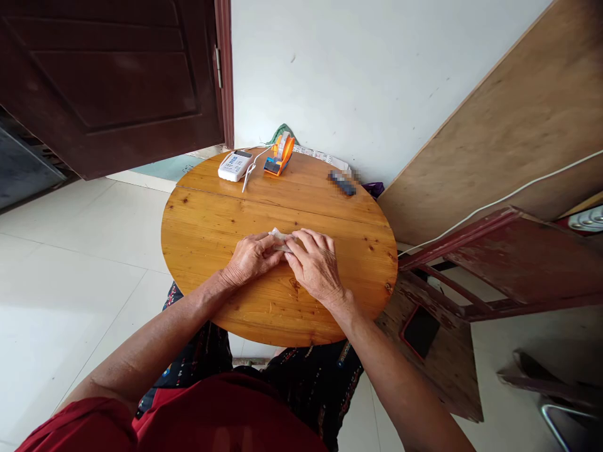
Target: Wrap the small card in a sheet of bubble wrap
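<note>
Between my two hands, over the middle of the round wooden table [211, 220], is a small pale, clear-looking plastic piece [281, 238], crumpled or rolled up. My left hand [252, 257] has its fingers closed on the left end of it. From the other side, my right hand [315, 260] grips its right end with bent fingers and thumb. The fingers cover most of the piece, so its kind cannot be made out. Both hands rest at or just above the tabletop.
At the table's back stand a white device with a cord [235, 166] and an orange tape dispenser [281, 154]. A blurred dark object [343, 182] lies back right. A dark red door [113, 75] is at left, a wooden chair [509, 263] with a phone-like dark object [421, 330] at right.
</note>
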`<state>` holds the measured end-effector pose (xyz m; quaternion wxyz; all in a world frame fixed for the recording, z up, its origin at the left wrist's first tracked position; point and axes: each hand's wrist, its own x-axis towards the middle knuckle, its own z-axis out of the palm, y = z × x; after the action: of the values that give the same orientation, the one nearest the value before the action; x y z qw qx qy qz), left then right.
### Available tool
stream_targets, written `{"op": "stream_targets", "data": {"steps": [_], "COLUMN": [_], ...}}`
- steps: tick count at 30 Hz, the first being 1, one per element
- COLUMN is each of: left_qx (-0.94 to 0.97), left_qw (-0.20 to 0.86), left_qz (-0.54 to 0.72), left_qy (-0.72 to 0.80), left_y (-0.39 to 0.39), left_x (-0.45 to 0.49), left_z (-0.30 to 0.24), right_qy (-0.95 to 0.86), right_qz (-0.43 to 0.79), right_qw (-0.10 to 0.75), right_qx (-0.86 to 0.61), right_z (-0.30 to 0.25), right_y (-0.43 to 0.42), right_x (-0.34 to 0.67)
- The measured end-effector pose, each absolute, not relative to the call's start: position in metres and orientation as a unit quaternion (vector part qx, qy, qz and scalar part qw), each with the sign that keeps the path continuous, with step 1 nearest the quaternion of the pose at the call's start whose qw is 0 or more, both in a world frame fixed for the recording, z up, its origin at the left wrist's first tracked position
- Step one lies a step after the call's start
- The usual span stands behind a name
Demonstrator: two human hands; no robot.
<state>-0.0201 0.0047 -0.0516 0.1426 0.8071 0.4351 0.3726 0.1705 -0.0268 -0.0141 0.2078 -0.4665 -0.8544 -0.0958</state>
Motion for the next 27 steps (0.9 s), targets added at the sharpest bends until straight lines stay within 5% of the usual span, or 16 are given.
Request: {"op": "stream_targets", "data": {"steps": [9, 16, 27], "left_qx": [0.788, 0.802, 0.690], "left_qw": [0.207, 0.210, 0.290], "left_qz": [0.375, 0.382, 0.466], "left_qy": [0.442, 0.409, 0.472], "left_y": [0.003, 0.000, 0.003], "left_x": [-0.021, -0.026, -0.027], "left_z": [-0.046, -0.039, -0.038], "right_qy": [-0.852, -0.762, -0.786], "right_qz": [-0.083, -0.026, 0.052], "right_qw": [0.250, 0.431, 0.435], "right_qx": [-0.452, -0.483, -0.437], "right_z": [-0.023, -0.037, -0.023], "right_y": [-0.030, -0.028, -0.017], "right_x": [0.171, 0.186, 0.187]}}
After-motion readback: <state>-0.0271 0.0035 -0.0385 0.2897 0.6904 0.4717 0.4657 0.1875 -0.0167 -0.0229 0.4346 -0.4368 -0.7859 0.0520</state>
